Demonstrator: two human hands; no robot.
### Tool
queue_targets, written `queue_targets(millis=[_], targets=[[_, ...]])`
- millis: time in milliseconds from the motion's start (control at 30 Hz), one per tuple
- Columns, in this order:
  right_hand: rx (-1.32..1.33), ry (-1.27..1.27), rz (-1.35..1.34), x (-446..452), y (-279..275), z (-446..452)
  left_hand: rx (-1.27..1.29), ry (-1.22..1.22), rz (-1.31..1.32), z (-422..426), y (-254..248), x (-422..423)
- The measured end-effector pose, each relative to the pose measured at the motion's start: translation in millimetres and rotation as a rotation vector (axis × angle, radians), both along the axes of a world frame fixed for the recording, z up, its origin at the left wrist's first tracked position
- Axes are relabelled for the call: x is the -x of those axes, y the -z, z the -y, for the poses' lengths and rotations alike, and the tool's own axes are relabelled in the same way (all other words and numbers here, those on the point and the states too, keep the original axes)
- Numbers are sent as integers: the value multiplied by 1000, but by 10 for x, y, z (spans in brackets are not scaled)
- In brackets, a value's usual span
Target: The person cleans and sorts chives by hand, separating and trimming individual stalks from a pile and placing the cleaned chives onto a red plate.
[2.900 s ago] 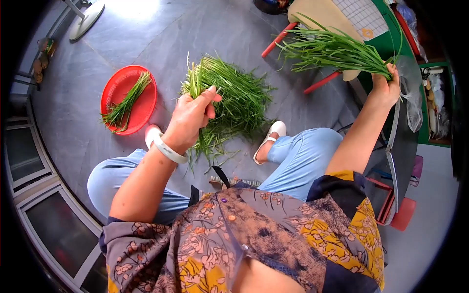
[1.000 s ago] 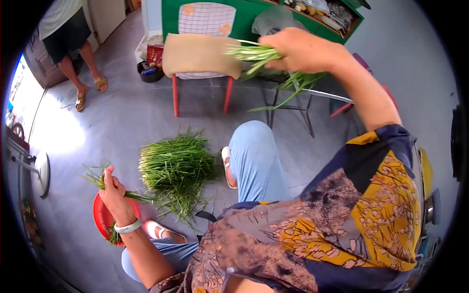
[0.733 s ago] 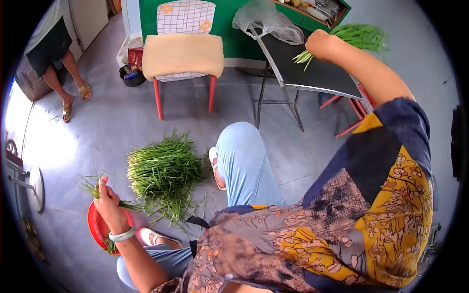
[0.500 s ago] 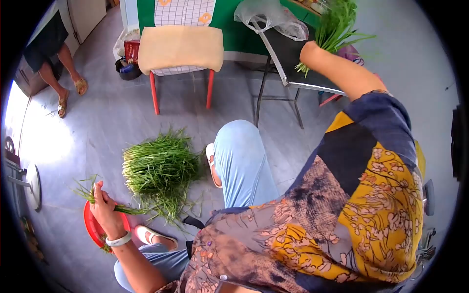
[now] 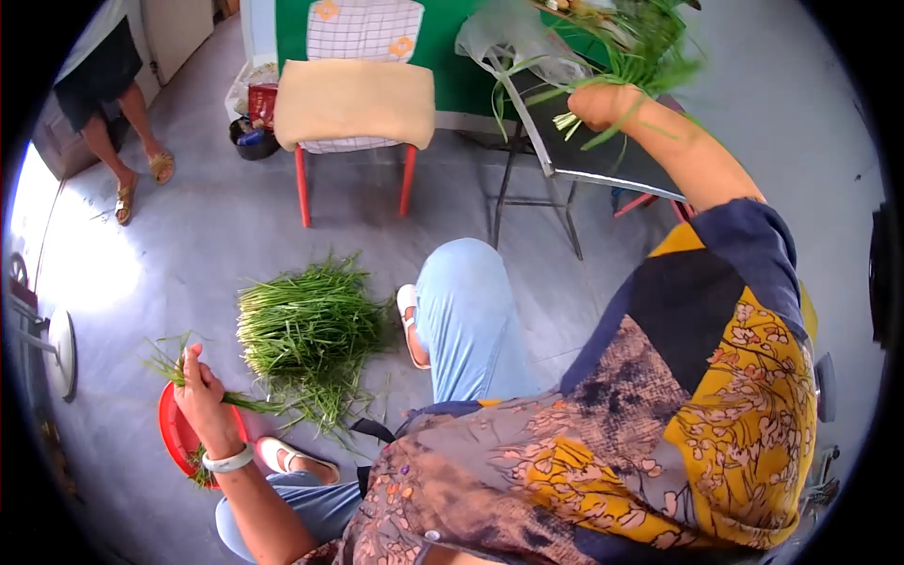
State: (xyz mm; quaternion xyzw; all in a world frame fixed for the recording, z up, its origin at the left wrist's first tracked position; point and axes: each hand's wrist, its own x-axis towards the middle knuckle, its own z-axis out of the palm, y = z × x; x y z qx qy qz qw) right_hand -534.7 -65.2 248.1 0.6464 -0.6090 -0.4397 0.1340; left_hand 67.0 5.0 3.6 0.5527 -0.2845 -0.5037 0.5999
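Note:
My right hand (image 5: 607, 105) is raised at the upper right, wrapped around a bunch of garlic chives (image 5: 650, 47) beside the dark folding table. Their pale stem ends stick out to the left of my fist, and the leaves are smeared by motion. Low on the left, my left hand (image 5: 200, 397) is closed on a smaller bunch of chives (image 5: 247, 403), above a red basin (image 5: 174, 424). Some green bits lie inside the basin. A large pile of chives (image 5: 311, 315) lies on the floor between my feet, with loose leaves scattered at its near side.
A red-legged chair with a beige cushion (image 5: 356, 104) stands ahead. The dark folding table (image 5: 626, 155) is at the upper right, a clear plastic bag (image 5: 513, 47) on its edge. A black bowl (image 5: 252, 143) sits left of the chair. Another person's legs (image 5: 105, 155) are at the upper left.
The chives in my right hand have swung, with some leaves now falling leftward and down over the table edge. My left hand and the floor pile look nearly the same.

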Motion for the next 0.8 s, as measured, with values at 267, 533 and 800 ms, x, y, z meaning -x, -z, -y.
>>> queue_targets(millis=[267,533,800], targets=[[-83,-329,824,-1698,-157,315,124,-61,-82,-185,-256,-36],[-372,-348,1531,-3932,63,588,491,-238,-462,-1422,-1318,-813],[-369,-325,1861,-6574,751,-79,806,-590,-718,-2643,-1716,-1452]])
